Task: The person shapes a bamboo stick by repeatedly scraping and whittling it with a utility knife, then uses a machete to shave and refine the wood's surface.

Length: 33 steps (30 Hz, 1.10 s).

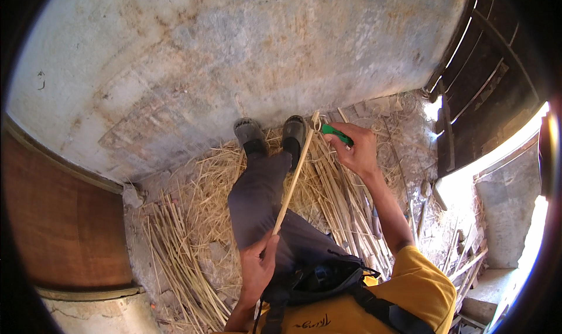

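My left hand (257, 268) is closed around the lower end of a long pale bamboo strip (296, 179), which slants up and away across my leg. In my right hand (358, 151) is a green-handled utility knife (339, 135), held near the strip's far end. A thin curled shaving (318, 123) stands out from the strip beside the knife. The knife's blade is too small to make out, so I cannot tell if it touches the bamboo.
Loose shavings (213, 185) cover the ground around my dark shoes (248, 129). Long strips lie in a pile on the left (175, 246) and another pile on the right (345, 211). A stained wall (263, 53) rises ahead; a brown wooden panel (64, 217) stands at left.
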Each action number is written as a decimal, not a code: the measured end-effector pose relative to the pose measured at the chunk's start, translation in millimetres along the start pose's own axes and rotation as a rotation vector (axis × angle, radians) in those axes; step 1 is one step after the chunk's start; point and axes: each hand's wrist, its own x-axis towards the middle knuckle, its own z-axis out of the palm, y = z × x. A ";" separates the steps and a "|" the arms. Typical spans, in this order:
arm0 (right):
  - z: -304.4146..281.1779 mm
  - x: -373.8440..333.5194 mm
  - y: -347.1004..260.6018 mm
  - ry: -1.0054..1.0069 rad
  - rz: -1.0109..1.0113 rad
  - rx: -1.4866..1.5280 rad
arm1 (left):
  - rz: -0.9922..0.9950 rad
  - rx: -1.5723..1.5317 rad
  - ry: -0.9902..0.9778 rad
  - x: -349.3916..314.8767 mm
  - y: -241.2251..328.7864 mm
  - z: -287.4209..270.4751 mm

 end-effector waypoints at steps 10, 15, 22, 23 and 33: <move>-47.0 31.6 87.3 0.269 0.398 -0.176 | 0.028 0.118 -0.114 -26.5 -11.9 -14.2; -80.2 6.2 138.1 -0.121 0.346 -0.293 | -0.240 -0.137 -0.142 -13.3 -18.1 -36.3; -42.2 -28.4 74.8 -0.079 0.507 0.365 | -0.233 -0.337 -0.198 19.9 -1.5 -26.4; -36.9 -32.2 60.2 -0.037 0.509 0.420 | -0.235 -0.341 -0.206 22.7 1.2 -24.4; -7.2 -61.0 -54.4 -0.287 -0.075 0.293 | -0.193 -0.423 -0.214 35.2 18.2 -2.3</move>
